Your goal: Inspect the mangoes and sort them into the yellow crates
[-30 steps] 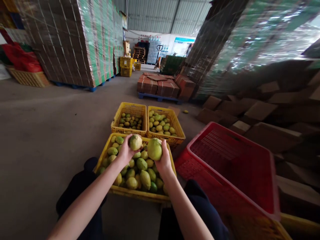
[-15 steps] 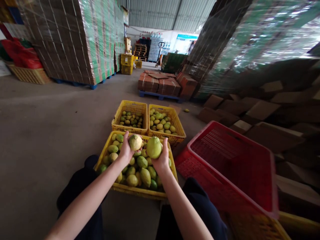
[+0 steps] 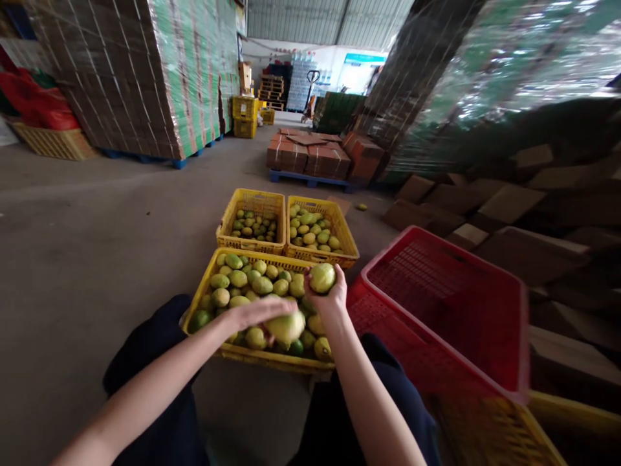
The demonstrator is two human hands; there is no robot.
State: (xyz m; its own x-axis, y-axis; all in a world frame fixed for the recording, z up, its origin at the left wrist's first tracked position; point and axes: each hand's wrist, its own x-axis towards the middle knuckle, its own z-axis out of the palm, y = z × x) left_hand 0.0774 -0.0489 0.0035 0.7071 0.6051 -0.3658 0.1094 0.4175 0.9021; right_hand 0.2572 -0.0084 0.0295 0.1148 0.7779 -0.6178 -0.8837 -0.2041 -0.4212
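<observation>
My left hand (image 3: pixel 259 315) is closed around a pale yellow-green lemon (image 3: pixel 290 327), low over the near yellow crate (image 3: pixel 272 360); its fingers are slightly smeared by motion. At that crate's right side, my right hand (image 3: pixel 330 299) cups another yellow-green lemon (image 3: pixel 323 278), palm up, with thumb and fingers around it. Loose green and yellow lemons (image 3: pixel 262 285) fill the near crate beneath both hands. Some of them are hidden by my hands and forearms.
Behind stand two more yellow crates, a left one (image 3: pixel 224 228) and a right one (image 3: pixel 350 241), each holding lemons. A red crate (image 3: pixel 444 310) sits at my right, beside scattered cardboard (image 3: pixel 509 200). Farther off are a pallet of flattened boxes (image 3: pixel 310 158) and wrapped stacks (image 3: pixel 130 77).
My left hand has moved down and right over the near crate and turned back-up, with a lemon in it. My right hand has shifted slightly right, still holding a lemon.
</observation>
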